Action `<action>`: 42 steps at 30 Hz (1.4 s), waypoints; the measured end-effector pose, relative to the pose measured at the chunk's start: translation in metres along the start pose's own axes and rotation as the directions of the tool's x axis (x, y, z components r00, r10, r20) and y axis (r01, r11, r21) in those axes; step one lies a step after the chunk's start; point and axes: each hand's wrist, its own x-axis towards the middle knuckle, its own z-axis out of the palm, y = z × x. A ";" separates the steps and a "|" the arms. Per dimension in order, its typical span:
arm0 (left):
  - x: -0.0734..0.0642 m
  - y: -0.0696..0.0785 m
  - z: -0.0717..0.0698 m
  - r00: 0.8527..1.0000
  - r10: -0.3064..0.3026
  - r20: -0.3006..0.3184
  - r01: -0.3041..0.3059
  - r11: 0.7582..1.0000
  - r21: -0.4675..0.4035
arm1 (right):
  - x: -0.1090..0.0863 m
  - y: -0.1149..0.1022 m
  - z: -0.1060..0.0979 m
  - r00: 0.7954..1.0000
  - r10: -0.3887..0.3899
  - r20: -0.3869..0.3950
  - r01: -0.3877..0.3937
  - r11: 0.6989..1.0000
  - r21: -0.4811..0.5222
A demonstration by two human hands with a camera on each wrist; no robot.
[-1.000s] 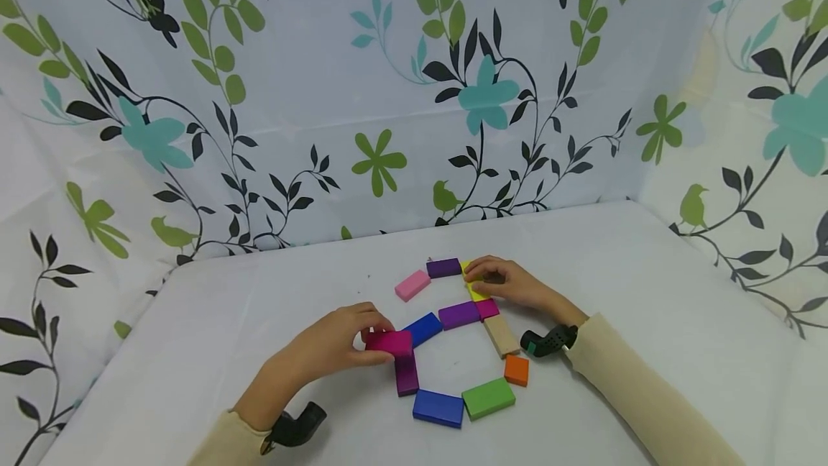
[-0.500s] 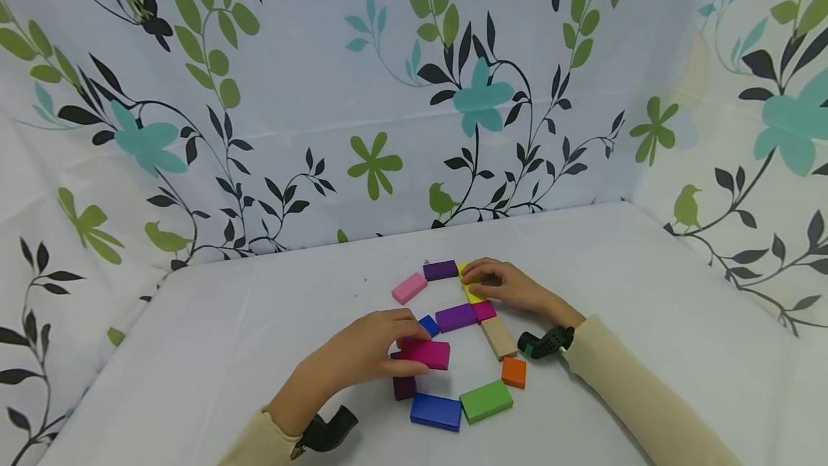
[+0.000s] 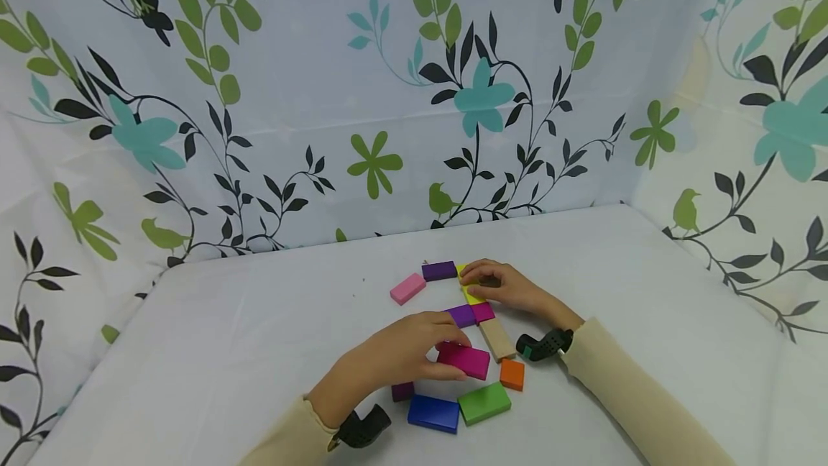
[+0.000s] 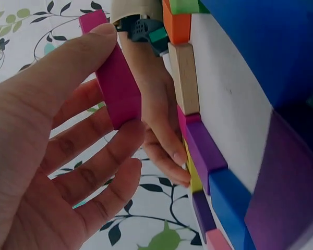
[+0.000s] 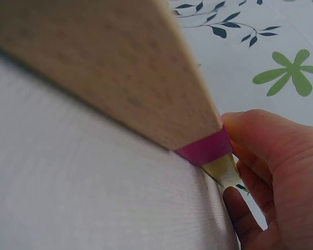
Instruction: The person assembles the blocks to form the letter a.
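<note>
My left hand (image 3: 397,351) grips a magenta block (image 3: 468,361) between thumb and fingers, raised over the ring of blocks. In the left wrist view the thumb lies on one face of this block and a fingertip supports its lower end. My right hand (image 3: 511,288) holds a yellow block (image 3: 476,299) on the table, thumb and fingers bent about it and partly covering it. Adjoining the yellow block is a small magenta block (image 3: 483,311), followed by a plain wooden block (image 3: 497,339). A purple block (image 3: 461,316) is partly behind my left hand.
An orange block (image 3: 512,375), a green block (image 3: 484,403) and a blue block (image 3: 433,413) curve along the near side. A dark purple block (image 3: 439,270) and a pink block (image 3: 408,288) lie at the far end. A patterned cloth (image 3: 291,99) hangs behind the white table (image 3: 259,329).
My left hand has carried the magenta block to the right, from the left side of the ring toward the wooden and orange blocks. My right hand has stayed at the yellow block.
</note>
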 end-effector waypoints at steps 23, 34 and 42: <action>0.042 0.020 0.023 0.986 0.158 0.056 -0.160 0.987 0.033 | 0.003 0.006 0.004 1.000 -0.010 0.019 0.011 1.000 -0.017; 0.063 0.031 0.028 0.970 0.234 0.065 -0.242 0.950 0.195 | 0.004 0.006 0.001 1.000 -0.015 0.015 0.015 1.000 0.003; 0.075 0.040 0.036 0.966 0.242 0.093 -0.257 0.946 0.199 | 0.003 0.005 -0.001 1.000 0.018 -0.002 -0.018 1.000 0.023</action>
